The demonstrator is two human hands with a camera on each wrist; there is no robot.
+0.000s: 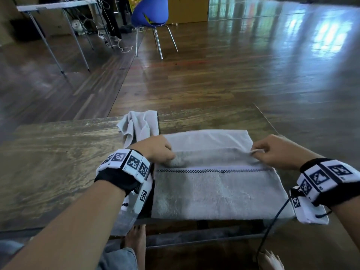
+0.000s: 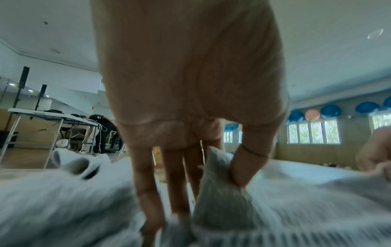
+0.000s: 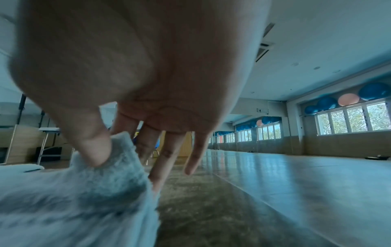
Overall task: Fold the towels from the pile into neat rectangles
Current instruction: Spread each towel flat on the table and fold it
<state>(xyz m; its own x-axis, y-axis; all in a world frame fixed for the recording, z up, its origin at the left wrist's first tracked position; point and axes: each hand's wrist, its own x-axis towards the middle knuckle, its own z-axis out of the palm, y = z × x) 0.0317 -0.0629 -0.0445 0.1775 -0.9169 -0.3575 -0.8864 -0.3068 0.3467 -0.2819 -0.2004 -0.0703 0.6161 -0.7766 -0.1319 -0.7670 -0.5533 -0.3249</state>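
Both wrist views blur; left hand [image 1: 155,149] and right hand [image 1: 276,151] each pinch towel [image 1: 214,190] corners.

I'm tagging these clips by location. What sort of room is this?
Probably a dance or fitness studio: a wide polished wood floor, exercise balls stored above the windows, and what looks like a mirrored wall.

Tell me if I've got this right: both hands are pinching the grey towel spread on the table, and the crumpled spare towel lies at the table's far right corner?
Not quite. The crumpled towel lies at the far edge to the left, just beyond the left hand, as the head view shows. The rest holds: the left hand and right hand each pinch the grey towel spread on the table.
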